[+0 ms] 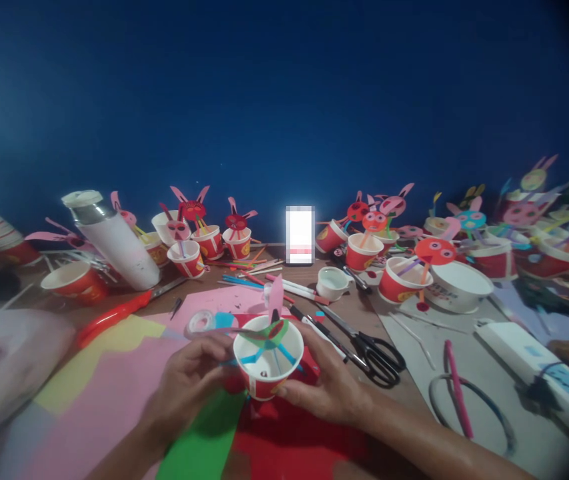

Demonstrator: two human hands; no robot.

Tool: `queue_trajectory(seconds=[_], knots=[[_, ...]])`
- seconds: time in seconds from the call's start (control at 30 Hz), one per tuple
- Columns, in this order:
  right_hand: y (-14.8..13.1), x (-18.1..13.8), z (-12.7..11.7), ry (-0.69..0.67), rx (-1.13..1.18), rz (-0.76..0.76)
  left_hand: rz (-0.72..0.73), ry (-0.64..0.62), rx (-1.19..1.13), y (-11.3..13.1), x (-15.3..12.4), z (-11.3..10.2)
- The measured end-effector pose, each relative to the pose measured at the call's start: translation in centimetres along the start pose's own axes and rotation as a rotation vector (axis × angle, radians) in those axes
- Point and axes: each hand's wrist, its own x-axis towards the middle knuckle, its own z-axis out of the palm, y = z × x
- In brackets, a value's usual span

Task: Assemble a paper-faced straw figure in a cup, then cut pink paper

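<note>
A red and white paper cup (263, 389) stands in front of me, with a green paper face (270, 335) with ears above its mouth. Blue paper strips (250, 358) run from the face into the cup and over its rim. My right hand (327, 380) curls around the cup's right side, thumb at the front. At the left rim, the thumb and fingers of my left hand (197, 367) close on the end of a blue strip. Beneath lie red paper (289, 447) and green paper (209, 427).
Black-handled scissors (377, 357) and markers lie right of the cup. A red-handled knife (114, 319) is at left. Behind stand several cups with paper faces, a tilted white bottle (119, 243), a small white cup (333, 283) and a lit phone (300, 233).
</note>
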Motion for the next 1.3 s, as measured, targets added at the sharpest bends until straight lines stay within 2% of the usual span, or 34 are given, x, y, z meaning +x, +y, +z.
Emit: queue_trajectory(seconds=[0.27, 0.5, 0.67, 0.87, 1.3], knots=[[0.8, 0.0, 0.1, -0.009, 0.043, 0.058, -0.091, -0.011, -0.028, -0.6, 0.0, -0.8], [0.6, 0.1, 0.4, -0.02, 0.084, 0.081, -0.093, 0.001, -0.092, -0.3, 0.0, -0.2], [0.1, 0.3, 0.6, -0.034, 0.122, 0.17, -0.206, -0.029, 0.004, -0.7, 0.1, -0.2], [0.1, 0.2, 0.8, -0.013, 0.079, 0.22, -0.147, -0.077, 0.125, -1.1, 0.2, -0.6], [0.1, 0.1, 0.7, -0.021, -0.009, 0.195, -0.206, -0.097, 0.053, -1.0, 0.2, -0.5]])
